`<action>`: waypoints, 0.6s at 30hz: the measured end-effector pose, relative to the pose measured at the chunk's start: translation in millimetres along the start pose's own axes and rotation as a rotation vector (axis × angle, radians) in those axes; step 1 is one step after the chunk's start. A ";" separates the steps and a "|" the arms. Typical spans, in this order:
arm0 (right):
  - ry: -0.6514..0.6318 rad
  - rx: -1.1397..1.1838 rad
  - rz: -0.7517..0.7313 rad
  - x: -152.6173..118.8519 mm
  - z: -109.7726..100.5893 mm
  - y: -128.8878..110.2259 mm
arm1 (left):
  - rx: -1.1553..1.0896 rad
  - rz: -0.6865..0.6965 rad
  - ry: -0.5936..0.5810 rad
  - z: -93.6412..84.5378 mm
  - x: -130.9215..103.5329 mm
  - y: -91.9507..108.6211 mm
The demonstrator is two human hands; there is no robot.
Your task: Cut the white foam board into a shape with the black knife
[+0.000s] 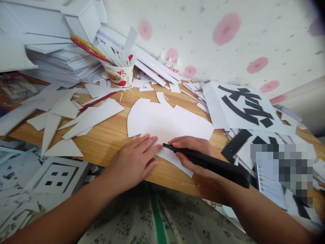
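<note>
White board [165, 118] lies on the wooden table [109, 145] in front of us. Our left hand [135, 156] rests flat on the board's near edge, fingers a bit apart. Our right hand [195, 149] is wrapped round a black knife-like tool [218, 166], its tip almost at our left fingers. If the tool slips, we could get cut. If the board slides, we could spoil its edge.

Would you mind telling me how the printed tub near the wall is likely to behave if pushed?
The tub would probably tip rather easily, since its base is narrower than its rim and long red and yellow items lean out over one side. Its thin-looking wall suggests it may be light and might dent if squeezed.
</note>
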State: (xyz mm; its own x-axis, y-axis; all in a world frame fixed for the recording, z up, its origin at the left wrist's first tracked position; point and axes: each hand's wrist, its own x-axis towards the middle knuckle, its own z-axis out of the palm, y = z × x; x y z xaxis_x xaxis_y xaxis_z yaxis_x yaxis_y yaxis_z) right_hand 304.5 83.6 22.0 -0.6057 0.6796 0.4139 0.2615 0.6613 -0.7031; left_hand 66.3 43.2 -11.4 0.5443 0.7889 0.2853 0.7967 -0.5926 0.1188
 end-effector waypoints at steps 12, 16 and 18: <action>-0.078 -0.113 -0.009 -8.5 -1.6 -5.3 | 0.019 -0.031 0.003 4.2 3.0 -6.2; -0.074 -0.121 -0.022 -14.8 -6.8 -5.9 | -0.011 -0.045 0.005 4.7 2.4 -7.0; -0.065 -0.125 -0.012 -20.2 -9.5 -6.2 | -0.031 -0.057 0.008 5.2 2.1 -7.3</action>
State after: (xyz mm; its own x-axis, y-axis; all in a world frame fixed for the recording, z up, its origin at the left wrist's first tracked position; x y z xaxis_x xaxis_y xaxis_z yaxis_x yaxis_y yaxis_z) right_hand 322.2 68.8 23.5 -0.6560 0.6519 0.3804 0.3433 0.7065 -0.6188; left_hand 63.1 50.0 -16.6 0.4960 0.8204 0.2844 0.8179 -0.5514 0.1643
